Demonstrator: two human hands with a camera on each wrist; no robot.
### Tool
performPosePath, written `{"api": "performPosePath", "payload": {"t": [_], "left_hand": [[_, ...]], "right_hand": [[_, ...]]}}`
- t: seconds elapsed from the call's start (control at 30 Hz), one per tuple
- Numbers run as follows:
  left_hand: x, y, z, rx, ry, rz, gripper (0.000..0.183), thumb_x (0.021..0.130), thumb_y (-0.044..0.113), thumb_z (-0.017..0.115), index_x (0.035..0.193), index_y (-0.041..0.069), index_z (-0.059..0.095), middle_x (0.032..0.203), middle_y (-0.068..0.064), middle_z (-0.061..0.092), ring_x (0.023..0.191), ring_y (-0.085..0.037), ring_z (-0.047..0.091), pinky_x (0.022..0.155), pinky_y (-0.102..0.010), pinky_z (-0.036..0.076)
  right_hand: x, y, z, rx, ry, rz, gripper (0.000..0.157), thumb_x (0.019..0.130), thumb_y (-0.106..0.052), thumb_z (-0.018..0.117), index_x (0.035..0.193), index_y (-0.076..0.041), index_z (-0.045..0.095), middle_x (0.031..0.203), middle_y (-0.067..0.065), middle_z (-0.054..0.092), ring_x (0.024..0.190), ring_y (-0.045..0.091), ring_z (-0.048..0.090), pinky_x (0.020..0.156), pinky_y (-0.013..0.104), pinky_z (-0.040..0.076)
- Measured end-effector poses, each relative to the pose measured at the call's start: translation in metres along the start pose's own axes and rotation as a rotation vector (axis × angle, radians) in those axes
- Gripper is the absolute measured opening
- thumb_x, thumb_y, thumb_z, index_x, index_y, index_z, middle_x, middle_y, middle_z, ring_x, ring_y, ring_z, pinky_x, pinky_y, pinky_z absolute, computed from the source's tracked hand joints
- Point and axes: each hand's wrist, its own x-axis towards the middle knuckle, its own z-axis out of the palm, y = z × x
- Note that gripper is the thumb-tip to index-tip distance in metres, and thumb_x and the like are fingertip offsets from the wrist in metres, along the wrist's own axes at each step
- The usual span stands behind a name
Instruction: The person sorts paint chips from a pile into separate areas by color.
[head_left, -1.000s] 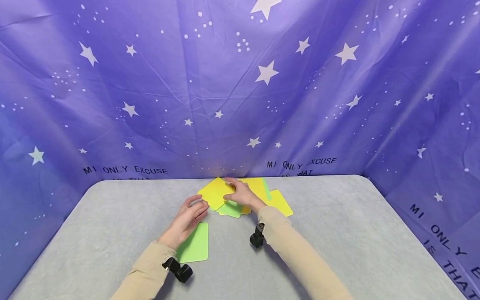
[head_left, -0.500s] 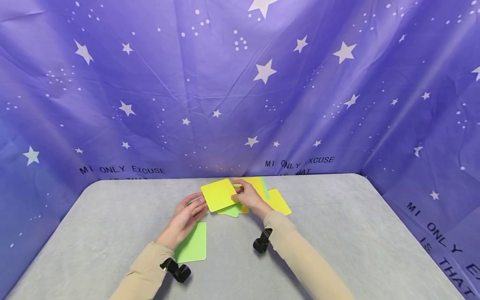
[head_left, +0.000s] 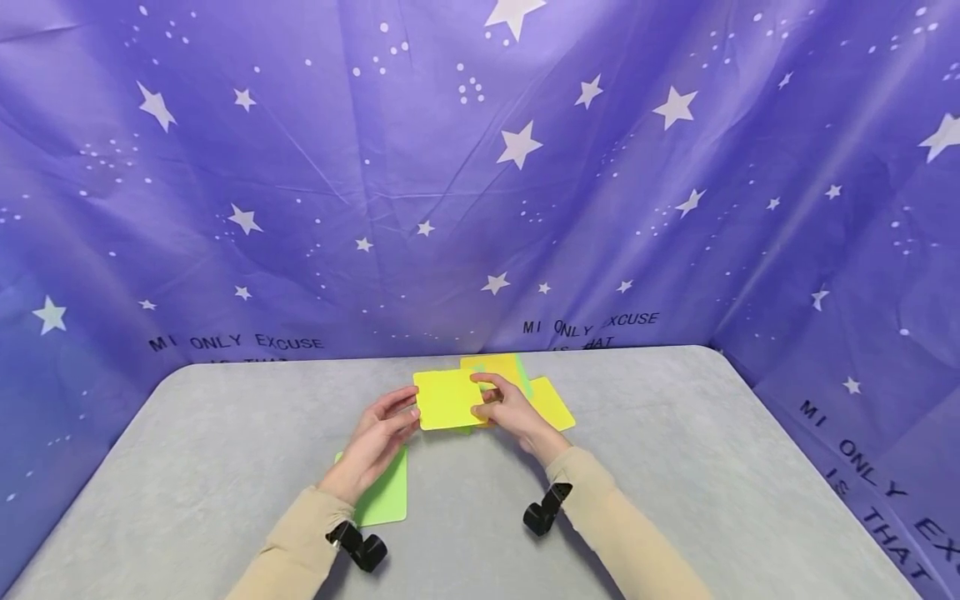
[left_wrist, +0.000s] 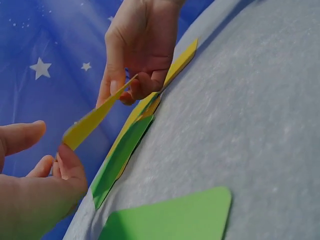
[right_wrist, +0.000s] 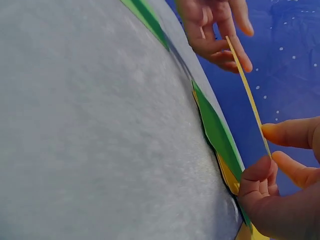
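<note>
Right grip (head_left: 517, 417): clamped on the yellow card (head_left: 444, 402), fingers and thumb pinching its right-hand end.
Left grip (head_left: 375, 442): fingertips touch the card's opposite edge; whether they pinch it or merely meet it, I cannot tell.
Yellow card's place: between the two hands, clear above the surface (head_left: 225, 458), as the left wrist view shows by the gap beneath it.
Card's long axis: it appears to run across, from hand to hand, with the broad face turned toward the head camera.
Direction from each hand: leftward from the right grip, rightward from the left.
Nearer hand: neither by much, since each is at one end; the right has the plainer hold.
Card pile (head_left: 553, 406): yellow and green cards overlapping on the surface, beneath the held card and reaching out to its right.
Separate green card (head_left: 388, 493): on the surface below the left grip, partly hidden by it, well apart from the pile.
</note>
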Motion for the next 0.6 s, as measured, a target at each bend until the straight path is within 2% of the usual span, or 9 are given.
{"api": "performPosePath", "payload": {"t": [0.2, 0.33, 0.6], "left_hand": [[-0.002, -0.007, 0.006, 0.037, 0.009, 0.020, 0.051, 0.087, -0.014, 0.050, 0.137, -0.012, 0.040, 0.129, -0.019, 0.042, 0.094, -0.015, 0.055, 0.085, -0.025, 0.049], [-0.004, -0.012, 0.014, 0.099, 0.020, 0.045, 0.051, 0.085, -0.014, 0.053, 0.134, -0.011, 0.043, 0.124, -0.018, 0.044, 0.087, -0.012, 0.057, 0.078, -0.023, 0.050], [-0.011, -0.022, 0.028, 0.179, -0.014, 0.049, 0.052, 0.082, -0.013, 0.058, 0.133, -0.011, 0.045, 0.124, -0.022, 0.044, 0.087, -0.017, 0.058, 0.076, -0.023, 0.050]], "right_hand": [[-0.015, 0.003, -0.003, 0.071, 0.031, 0.004, 0.054, 0.082, 0.005, 0.065, 0.134, -0.004, 0.052, 0.094, 0.007, 0.040, 0.071, 0.015, 0.044, 0.063, 0.027, 0.041], [-0.025, 0.006, -0.007, 0.110, 0.046, 0.005, 0.052, 0.082, 0.004, 0.065, 0.133, -0.004, 0.053, 0.092, 0.006, 0.040, 0.073, 0.014, 0.045, 0.064, 0.027, 0.042], [-0.046, 0.012, -0.020, 0.181, 0.046, -0.014, 0.053, 0.082, 0.005, 0.065, 0.132, 0.002, 0.050, 0.094, 0.006, 0.040, 0.075, 0.014, 0.047, 0.063, 0.023, 0.042]]}}
